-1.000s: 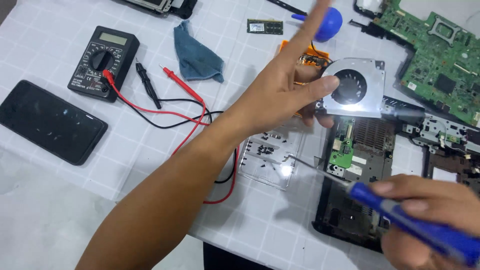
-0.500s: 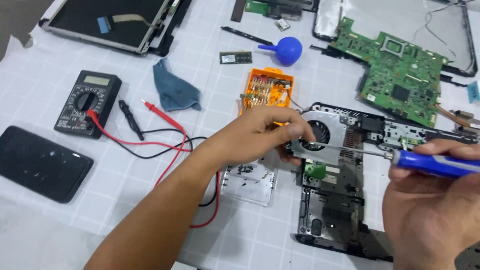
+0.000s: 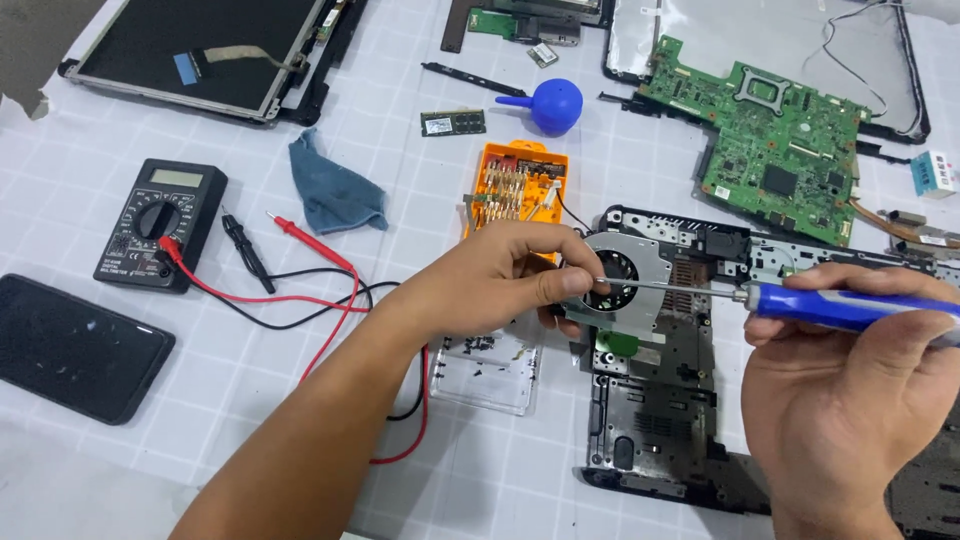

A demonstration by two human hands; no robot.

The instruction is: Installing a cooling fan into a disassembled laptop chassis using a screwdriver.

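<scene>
At lower right, the right hand (image 3: 850,390) is closed round a blue-handled screwdriver (image 3: 850,308); at centre, the left hand (image 3: 510,280) pinches the cooling fan (image 3: 625,280) on the black laptop base (image 3: 650,420); the tip could likely slip and nick a fingertip; further up lies the green motherboard (image 3: 780,140).
</scene>
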